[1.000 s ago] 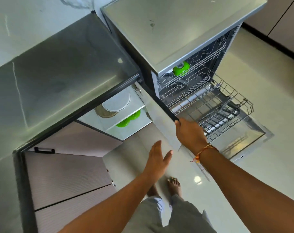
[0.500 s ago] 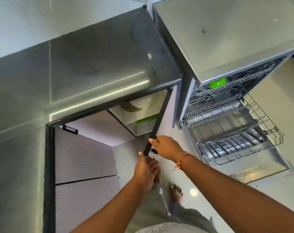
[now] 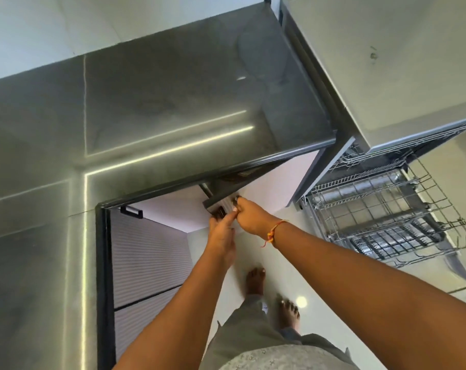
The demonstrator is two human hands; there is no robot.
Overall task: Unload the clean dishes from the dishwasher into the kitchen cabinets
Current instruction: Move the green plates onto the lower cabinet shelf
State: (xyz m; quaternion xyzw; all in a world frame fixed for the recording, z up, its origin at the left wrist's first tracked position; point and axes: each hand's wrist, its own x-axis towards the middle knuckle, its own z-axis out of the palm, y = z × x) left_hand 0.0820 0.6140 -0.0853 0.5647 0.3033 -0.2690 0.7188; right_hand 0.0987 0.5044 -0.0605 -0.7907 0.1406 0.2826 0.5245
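Observation:
The cabinet door under the dark countertop stands only slightly ajar, its dark edge toward me. My right hand grips the door's lower corner, and my left hand is closed on that corner from below. The cabinet's inside is hidden behind the door. To the right the dishwasher is open, with its lower wire rack pulled out; no dishes show in it. The upper rack peeks out from under the dishwasher's top.
Ribbed cabinet fronts with a black handle fill the corner on the left. The dishwasher's lowered door lies under the rack at the right. My bare feet stand on the pale floor.
The cabinet door has swung from wide open to almost shut, hiding the plates and green dishes inside. My left hand came up to join the right on the door. My view shifted left.

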